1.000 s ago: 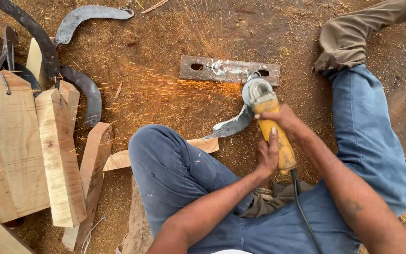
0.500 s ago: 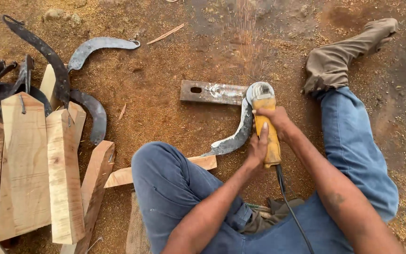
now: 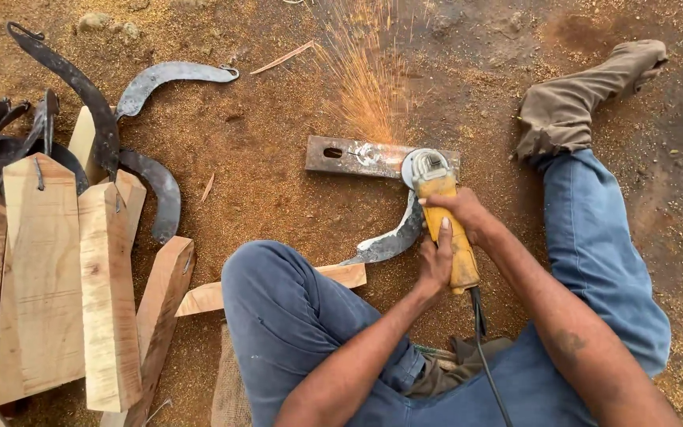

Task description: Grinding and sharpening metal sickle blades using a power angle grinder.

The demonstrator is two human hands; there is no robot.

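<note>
I sit on the dirt and hold a yellow angle grinder (image 3: 446, 221) with both hands. My right hand (image 3: 466, 210) grips the upper body of the tool, and my left hand (image 3: 436, 261) wraps the lower handle. The grinder's disc (image 3: 424, 164) touches a curved metal blade (image 3: 389, 239) that rests across a flat steel bar (image 3: 357, 156) with a hole in it. Orange sparks (image 3: 365, 79) fly away from me. The blade's lower end lies on a wooden plank (image 3: 278, 286) partly hidden under my left knee.
Several pointed wooden stakes (image 3: 57, 277) lie at the left. Dark curved sickle blades (image 3: 144, 87) are piled behind them. My right leg (image 3: 594, 237) stretches out, with a brown sock (image 3: 586, 95) on the foot. The grinder's black cord (image 3: 488, 356) runs toward me.
The sparks flew left a second ago, stopped half a second ago, and now shoot up and away. The grinder has turned along the blade.
</note>
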